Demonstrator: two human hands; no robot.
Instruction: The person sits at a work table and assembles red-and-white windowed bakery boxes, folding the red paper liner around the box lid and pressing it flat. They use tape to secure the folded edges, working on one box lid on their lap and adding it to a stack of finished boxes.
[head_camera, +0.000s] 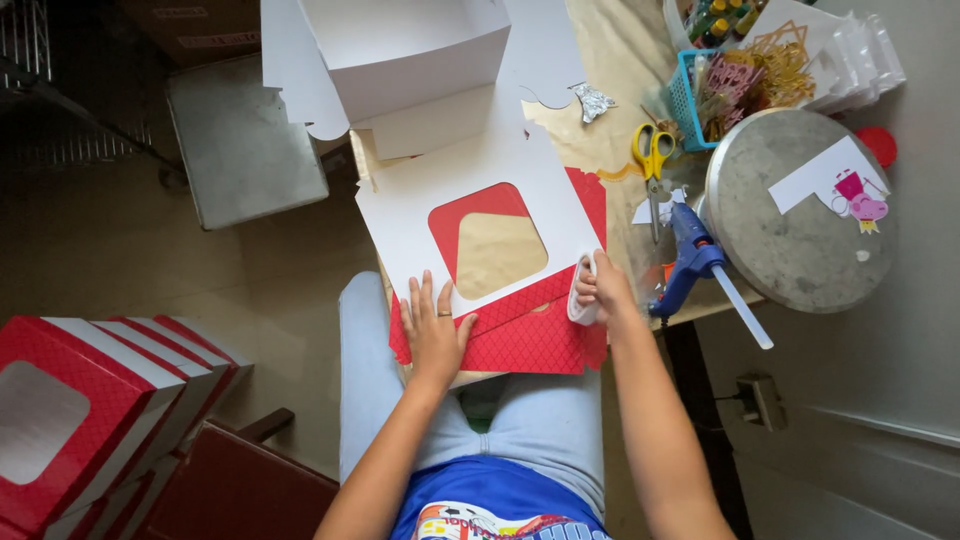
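Head view, two hands (left hand (435, 335), right hand (600, 290)), one box lid (480, 190)

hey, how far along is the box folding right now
Done: a stack of red boxes stands at the lower left. In hand: the left hand presses a flat white window sheet on red card, and the right hand grips its corner. Left: this sheet is still unfolded.
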